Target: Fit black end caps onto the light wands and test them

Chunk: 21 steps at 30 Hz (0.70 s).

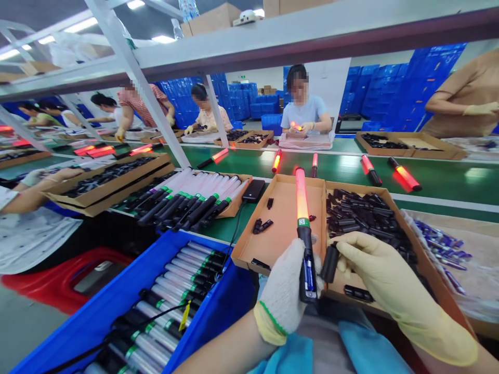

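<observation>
My left hand (286, 288), in a white knit glove, is wrapped round the black handle of a light baton (302, 218) whose red tube is lit and points away from me. The handle's back is open and blue batteries show inside. My right hand (384, 278), in a yellow glove, pinches a small black cap (329, 263) just right of the handle. Both hands hover over the near edge of two cardboard trays.
The left tray (283, 205) holds a few black parts; the right tray (393, 200) is heaped with black caps. A blue crate (97, 317) of unlit batons sits lower left. Lit batons ride a green conveyor (339, 171). Several workers sit beyond and to the left.
</observation>
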{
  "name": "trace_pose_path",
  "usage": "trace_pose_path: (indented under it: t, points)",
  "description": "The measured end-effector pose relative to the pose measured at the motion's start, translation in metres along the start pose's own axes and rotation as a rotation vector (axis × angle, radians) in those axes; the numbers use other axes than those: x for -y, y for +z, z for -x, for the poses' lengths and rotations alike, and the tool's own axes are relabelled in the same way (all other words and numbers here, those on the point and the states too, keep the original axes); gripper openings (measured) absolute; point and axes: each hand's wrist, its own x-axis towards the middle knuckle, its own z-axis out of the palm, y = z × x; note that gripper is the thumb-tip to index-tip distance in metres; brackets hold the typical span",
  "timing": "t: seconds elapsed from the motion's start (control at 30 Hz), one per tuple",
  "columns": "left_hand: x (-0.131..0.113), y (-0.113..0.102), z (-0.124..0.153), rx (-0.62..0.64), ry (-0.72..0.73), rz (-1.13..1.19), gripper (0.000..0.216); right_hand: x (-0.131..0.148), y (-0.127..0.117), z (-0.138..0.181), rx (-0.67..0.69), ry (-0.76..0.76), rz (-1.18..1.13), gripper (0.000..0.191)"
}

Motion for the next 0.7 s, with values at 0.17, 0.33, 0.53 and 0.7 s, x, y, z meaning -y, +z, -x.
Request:
trace_pose_path:
  t: [0.17,0.33,0.53,0.7]
  points:
    - [0.005,0.002,0.003,-0.067,-0.025,-0.070,0.049,0.002,0.002,0.000,0.083,0.021,-0.111,0.032]
    - [-0.014,-0.007,0.005,-0.018,0.039,-0.004,0.045,0.001,-0.035,-0.012,-0.159,-0.077,0.494,0.026]
    - [-0.035,-0.018,0.002,-0.070,0.153,0.037,0.041,-0.010,-0.047,-0.080,0.008,-0.257,1.377,0.033]
    - [-0.038,-0.025,0.001,-0.060,0.145,0.025,0.043,-0.015,0.006,-0.146,0.247,-0.202,1.397,0.014]
